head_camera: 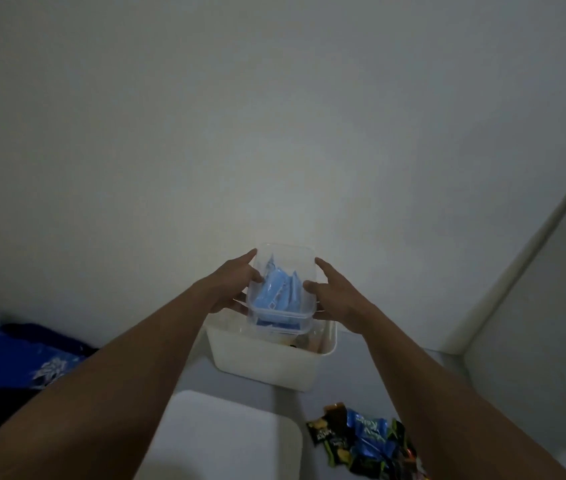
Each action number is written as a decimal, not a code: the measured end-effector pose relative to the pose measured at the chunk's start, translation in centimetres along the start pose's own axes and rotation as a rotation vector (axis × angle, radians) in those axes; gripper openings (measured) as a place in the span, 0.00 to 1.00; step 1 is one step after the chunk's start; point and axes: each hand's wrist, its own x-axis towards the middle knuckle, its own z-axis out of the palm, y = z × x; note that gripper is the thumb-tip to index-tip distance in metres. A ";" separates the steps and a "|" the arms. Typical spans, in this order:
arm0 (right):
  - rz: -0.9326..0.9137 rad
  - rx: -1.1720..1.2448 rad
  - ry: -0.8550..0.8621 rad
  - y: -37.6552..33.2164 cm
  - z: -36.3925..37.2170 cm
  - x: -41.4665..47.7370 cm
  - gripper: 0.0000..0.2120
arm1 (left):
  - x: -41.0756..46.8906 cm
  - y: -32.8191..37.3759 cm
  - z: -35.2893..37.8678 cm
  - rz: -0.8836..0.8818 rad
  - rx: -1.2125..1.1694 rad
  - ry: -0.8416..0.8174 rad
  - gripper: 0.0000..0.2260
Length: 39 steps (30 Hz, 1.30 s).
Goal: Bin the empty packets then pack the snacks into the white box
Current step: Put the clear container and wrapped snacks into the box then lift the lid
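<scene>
Honestly the risk here is the clear tub (281, 289) slipping: it's held up above the white box (267, 362) with nothing under it, squeezed only by its sides, and smooth plastic like that could slide out and dump the blue packets (276, 292) all over. It also looks tilted toward the camera, so if it has no lid on (can't tell) stuff could spill forward.

Left of the tub, the left hand (231, 282) has its fingers (248, 254) spread, pressed flat along the tub's left wall, thumb round the near corner. Right of the tub, the right hand (338, 294) mirrors it: fingers open and splayed on the right wall, thumb on the near rim. So both hands are clamping the tub between them.

The white box sits just below the tub, already holding a few things. Below and right of the tub, a pile of snack packets (364, 441) lies still unpacked, so I'd say there's plenty left.
</scene>
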 end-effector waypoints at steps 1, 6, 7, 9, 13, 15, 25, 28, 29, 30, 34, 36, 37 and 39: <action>0.004 -0.007 0.004 -0.1 0.7 1.4 0.28 | 1.3 -0.1 -0.9 -0.004 -0.001 -0.004 0.31; 0.092 0.006 0.021 1.2 3.7 7.7 0.33 | 7.1 -1.3 -4.0 -0.055 0.019 -0.026 0.32; 0.103 0.019 0.022 1.6 4.2 8.6 0.34 | 8.1 -1.7 -4.5 -0.063 0.026 -0.030 0.32; 0.124 0.032 0.026 2.5 5.3 10.2 0.34 | 10.0 -2.6 -5.1 -0.091 0.037 -0.033 0.32; 0.187 0.069 0.046 4.4 7.3 12.7 0.34 | 13.1 -4.7 -5.8 -0.140 0.089 -0.016 0.33; 0.215 0.090 0.062 5.5 8.1 13.5 0.33 | 14.5 -5.8 -5.9 -0.157 0.114 -0.008 0.33; 0.269 -0.039 0.086 9.8 10.1 16.7 0.38 | 18.6 -10.4 -4.3 -0.200 0.195 0.048 0.31; 0.252 -0.069 0.068 10.1 10.7 16.5 0.29 | 19.3 -11.6 -3.7 -0.200 0.233 0.008 0.32; 0.238 -0.081 0.058 10.5 10.8 16.6 0.26 | 19.3 -12.0 -3.4 -0.196 0.229 -0.007 0.30; 0.218 -0.096 0.048 10.8 11.0 16.6 0.25 | 19.4 -12.5 -3.1 -0.193 0.215 -0.001 0.29; 0.226 -0.123 0.048 11.7 11.1 17.1 0.29 | 20.6 -14.4 -2.6 -0.201 0.145 0.044 0.28; 0.249 -0.137 0.037 12.1 11.1 17.2 0.30 | 20.8 -14.7 -2.3 -0.235 0.109 0.059 0.28; 0.244 -0.146 0.026 12.3 11.2 17.3 0.29 | 21.0 -14.9 -2.1 -0.261 0.093 0.075 0.29; 0.232 -0.166 0.007 12.3 11.3 17.2 0.29 | 21.1 -15.4 -1.9 -0.259 0.192 0.107 0.32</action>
